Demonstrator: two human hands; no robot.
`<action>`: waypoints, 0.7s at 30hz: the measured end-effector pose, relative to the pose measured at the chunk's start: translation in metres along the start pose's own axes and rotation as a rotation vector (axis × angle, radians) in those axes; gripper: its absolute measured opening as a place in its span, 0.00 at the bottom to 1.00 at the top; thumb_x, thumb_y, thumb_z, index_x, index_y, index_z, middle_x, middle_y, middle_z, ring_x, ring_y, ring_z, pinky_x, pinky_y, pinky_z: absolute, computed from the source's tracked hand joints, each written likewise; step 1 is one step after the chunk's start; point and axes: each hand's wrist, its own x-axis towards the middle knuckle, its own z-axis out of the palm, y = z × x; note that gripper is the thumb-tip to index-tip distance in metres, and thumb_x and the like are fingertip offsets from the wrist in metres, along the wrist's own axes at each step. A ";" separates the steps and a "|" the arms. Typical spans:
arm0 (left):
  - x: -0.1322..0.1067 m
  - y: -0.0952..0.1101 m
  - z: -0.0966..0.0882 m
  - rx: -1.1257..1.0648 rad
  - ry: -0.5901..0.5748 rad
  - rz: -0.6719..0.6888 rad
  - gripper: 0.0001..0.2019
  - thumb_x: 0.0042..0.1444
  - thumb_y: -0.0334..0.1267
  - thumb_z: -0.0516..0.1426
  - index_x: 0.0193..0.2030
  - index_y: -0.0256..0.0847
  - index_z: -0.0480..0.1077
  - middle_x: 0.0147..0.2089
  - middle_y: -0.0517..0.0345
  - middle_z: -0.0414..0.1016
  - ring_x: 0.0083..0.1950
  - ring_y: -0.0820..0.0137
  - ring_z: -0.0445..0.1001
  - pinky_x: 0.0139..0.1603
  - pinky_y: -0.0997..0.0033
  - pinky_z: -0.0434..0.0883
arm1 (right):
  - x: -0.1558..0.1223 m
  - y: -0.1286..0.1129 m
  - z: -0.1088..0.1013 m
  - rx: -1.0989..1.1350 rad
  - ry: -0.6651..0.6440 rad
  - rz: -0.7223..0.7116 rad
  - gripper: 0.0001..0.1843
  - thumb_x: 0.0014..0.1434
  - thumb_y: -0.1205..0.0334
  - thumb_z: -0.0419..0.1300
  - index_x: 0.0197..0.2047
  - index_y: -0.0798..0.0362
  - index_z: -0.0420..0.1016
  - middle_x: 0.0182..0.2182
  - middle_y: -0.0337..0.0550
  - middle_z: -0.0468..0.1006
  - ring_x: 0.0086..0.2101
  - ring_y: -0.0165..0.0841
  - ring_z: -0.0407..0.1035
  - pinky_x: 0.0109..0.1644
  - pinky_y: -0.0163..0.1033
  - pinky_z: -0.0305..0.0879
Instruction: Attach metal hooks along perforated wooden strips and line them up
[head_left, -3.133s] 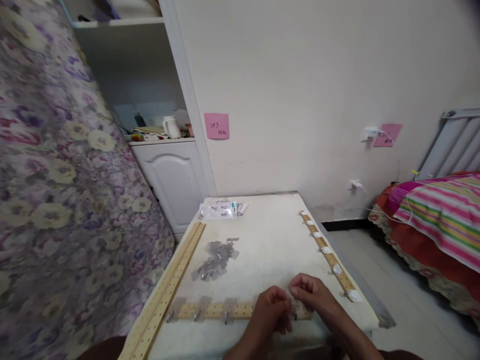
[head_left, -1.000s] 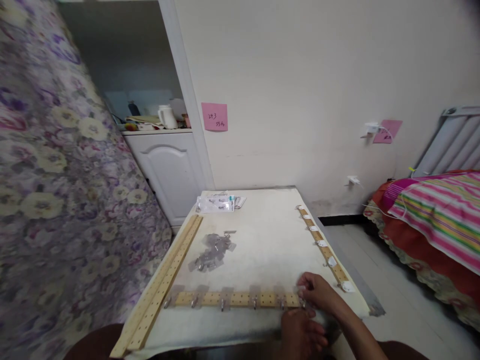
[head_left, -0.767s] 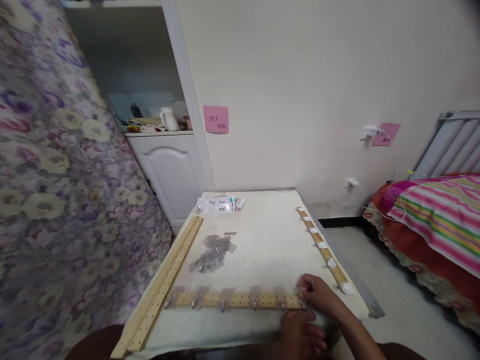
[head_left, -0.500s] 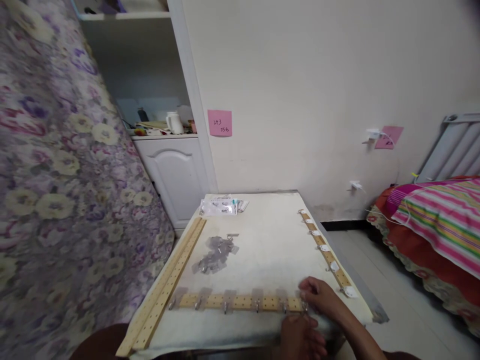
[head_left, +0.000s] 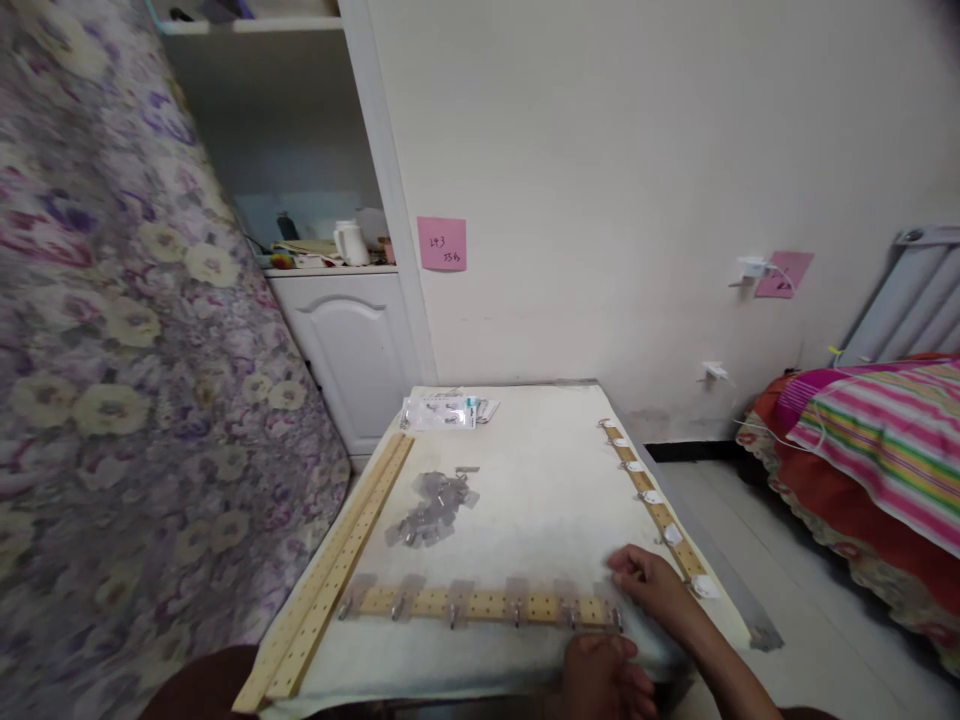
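A perforated wooden strip (head_left: 491, 605) lies across the front of the cloth-covered table. Along it sit several metal hooks on clear square backings, including one hook (head_left: 618, 618) at its right end. Just beyond that end is my right hand (head_left: 654, 588), off the strip, its fingers bent and apart with nothing visible between them. Below the same end, near the front edge, my left hand (head_left: 606, 675) has loosely curled, parted fingers and seems to hold nothing. A heap of clear-backed hooks (head_left: 435, 508) lies left of the table's middle.
Two perforated wooden strips (head_left: 341, 560) lie along the left edge. Another strip (head_left: 660, 515) with white-backed hooks runs along the right edge. Plastic packets (head_left: 442, 412) rest at the back left. A floral curtain (head_left: 172, 400) hangs left, and a bed (head_left: 870, 430) stands right.
My right hand has moved slightly up and right, away from the strip's end hook. My left hand has stayed nearly in place. The end hook now shows uncovered.
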 end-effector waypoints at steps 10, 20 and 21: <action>-0.006 0.003 0.004 0.083 0.052 0.000 0.10 0.39 0.42 0.56 0.28 0.39 0.66 0.14 0.59 0.70 0.14 0.71 0.66 0.19 0.74 0.55 | 0.000 -0.006 -0.001 -0.095 0.121 -0.042 0.10 0.49 0.59 0.57 0.35 0.53 0.73 0.28 0.40 0.76 0.31 0.35 0.69 0.36 0.38 0.63; -0.046 0.017 -0.041 0.053 -0.078 -0.017 0.12 0.56 0.45 0.57 0.43 0.40 0.71 0.38 0.55 0.77 0.38 0.68 0.75 0.37 0.64 0.73 | -0.014 -0.093 0.054 -0.235 0.013 -0.375 0.13 0.53 0.63 0.54 0.42 0.49 0.72 0.41 0.44 0.75 0.45 0.39 0.66 0.52 0.43 0.61; -0.054 0.018 -0.048 0.038 -0.071 -0.016 0.14 0.57 0.44 0.56 0.47 0.41 0.69 0.44 0.55 0.75 0.41 0.68 0.74 0.40 0.62 0.74 | -0.015 -0.100 0.067 -0.276 -0.016 -0.390 0.15 0.50 0.64 0.56 0.44 0.49 0.71 0.43 0.44 0.74 0.45 0.39 0.65 0.52 0.43 0.60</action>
